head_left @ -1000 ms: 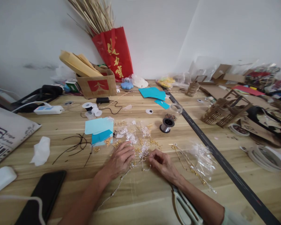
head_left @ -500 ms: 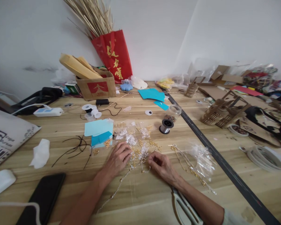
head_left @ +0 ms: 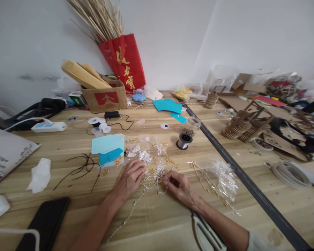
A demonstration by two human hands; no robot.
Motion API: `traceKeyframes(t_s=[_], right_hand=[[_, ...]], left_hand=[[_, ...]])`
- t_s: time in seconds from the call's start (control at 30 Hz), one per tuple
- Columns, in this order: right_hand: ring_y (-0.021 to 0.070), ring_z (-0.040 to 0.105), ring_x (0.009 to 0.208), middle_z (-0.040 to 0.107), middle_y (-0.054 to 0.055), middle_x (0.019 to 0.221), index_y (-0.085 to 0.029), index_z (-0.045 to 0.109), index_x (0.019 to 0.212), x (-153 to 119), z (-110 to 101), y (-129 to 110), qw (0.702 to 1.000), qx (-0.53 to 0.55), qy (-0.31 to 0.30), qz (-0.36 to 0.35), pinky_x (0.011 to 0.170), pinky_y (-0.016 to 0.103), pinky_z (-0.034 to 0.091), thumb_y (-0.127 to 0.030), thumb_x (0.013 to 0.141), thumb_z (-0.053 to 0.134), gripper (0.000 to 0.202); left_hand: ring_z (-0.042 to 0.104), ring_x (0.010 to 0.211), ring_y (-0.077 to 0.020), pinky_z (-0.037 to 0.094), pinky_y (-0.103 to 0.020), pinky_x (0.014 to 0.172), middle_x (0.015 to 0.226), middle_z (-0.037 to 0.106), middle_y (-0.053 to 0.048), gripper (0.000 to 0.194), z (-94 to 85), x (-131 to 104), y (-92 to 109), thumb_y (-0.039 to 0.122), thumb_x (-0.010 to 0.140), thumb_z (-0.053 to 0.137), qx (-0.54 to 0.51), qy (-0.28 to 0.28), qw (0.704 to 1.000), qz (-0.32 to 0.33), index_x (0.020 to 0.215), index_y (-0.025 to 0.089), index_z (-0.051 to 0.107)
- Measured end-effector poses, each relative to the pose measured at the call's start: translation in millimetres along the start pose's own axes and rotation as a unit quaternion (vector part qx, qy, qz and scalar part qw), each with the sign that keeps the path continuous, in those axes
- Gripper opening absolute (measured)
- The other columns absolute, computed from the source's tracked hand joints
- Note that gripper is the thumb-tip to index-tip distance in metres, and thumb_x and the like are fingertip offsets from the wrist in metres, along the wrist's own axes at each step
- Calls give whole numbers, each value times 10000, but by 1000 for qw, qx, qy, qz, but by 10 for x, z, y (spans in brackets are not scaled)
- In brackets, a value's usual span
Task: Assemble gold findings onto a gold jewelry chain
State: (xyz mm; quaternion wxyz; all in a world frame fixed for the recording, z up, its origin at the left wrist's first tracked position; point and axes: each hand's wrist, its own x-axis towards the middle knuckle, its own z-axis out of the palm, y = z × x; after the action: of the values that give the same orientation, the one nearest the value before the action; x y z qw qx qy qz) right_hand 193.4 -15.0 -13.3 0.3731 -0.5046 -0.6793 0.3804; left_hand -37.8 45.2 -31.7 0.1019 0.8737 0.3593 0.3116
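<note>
A thin chain with small gold and silver charms [head_left: 133,205] lies on the wooden table, its round ring [head_left: 159,180] and a short tail near my right hand [head_left: 180,186]. The thumb and fingers of that hand are pinched together right beside the ring; what is between them is too small to make out. My left hand [head_left: 131,176] rests left of the silver beads [head_left: 160,169], fingers curled together, tips at the scattered gold beads; anything in them is hidden. Under my right forearm lie scissors [head_left: 205,230], partly covered. More gold and silver chains [head_left: 211,188] lie to the right.
A wire spool [head_left: 184,141] and a clear jar [head_left: 193,122] stand beyond my hands. Blue cards [head_left: 111,155] and black cord [head_left: 86,167] lie left, with a phone [head_left: 43,225] nearer me. Plastic bags [head_left: 226,179] and a dark strip [head_left: 248,186] are at right.
The whole view has shifted slightly as the head turned. Both hands stay almost where they were, beside the beads and the chain's ring.
</note>
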Motion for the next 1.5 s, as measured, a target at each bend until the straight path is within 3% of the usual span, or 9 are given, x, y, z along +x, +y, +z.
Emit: traceKeyframes(t_s=[0.27, 0.6, 0.87, 1.1, 1.5], right_hand=[[105, 478, 571, 560, -7, 653, -170, 580, 755, -16, 7, -13, 999, -16, -17, -25, 517, 208, 366, -252, 861, 531, 143], [109, 486, 587, 564, -5, 669, -175, 568, 752, -21, 16, -5, 997, -32, -21, -61, 548, 216, 372, -265, 880, 520, 164], [114, 495, 596, 565, -3, 678, -178, 566, 757, -14, 7, -17, 998, -32, -16, -61, 555, 219, 380, -243, 873, 519, 141], [111, 495, 600, 557, -8, 679, -175, 557, 759, -21, 5, -20, 998, -24, -16, -57, 564, 218, 376, -224, 869, 514, 128], [106, 498, 604, 565, -9, 687, -169, 563, 767, -11, -6, -31, 997, -23, -14, -66, 568, 208, 376, -185, 855, 526, 97]], left_hand=[[474, 1189, -242, 452, -492, 978, 1142, 660, -63, 270, 38, -40, -37, 155, 910, 463, 8, 2, 1000, -2, 1104, 200, 645], [499, 1151, -235, 470, -472, 965, 1087, 668, -80, 281, -3, 18, 39, 153, 914, 443, -20, 35, 999, -12, 1109, 192, 642], [370, 1279, -256, 419, -507, 1018, 1280, 551, -75, 419, 3, 132, 297, 85, 909, 363, 7, -68, 998, 9, 1289, 217, 482], [453, 1101, -253, 449, -447, 951, 1049, 562, -92, 315, 37, 392, 431, -5, 812, 435, 43, -134, 990, 22, 1020, 177, 586], [448, 1006, -250, 461, -413, 874, 994, 536, -89, 244, 101, 487, 359, 30, 816, 481, 85, -134, 986, 47, 938, 184, 626]])
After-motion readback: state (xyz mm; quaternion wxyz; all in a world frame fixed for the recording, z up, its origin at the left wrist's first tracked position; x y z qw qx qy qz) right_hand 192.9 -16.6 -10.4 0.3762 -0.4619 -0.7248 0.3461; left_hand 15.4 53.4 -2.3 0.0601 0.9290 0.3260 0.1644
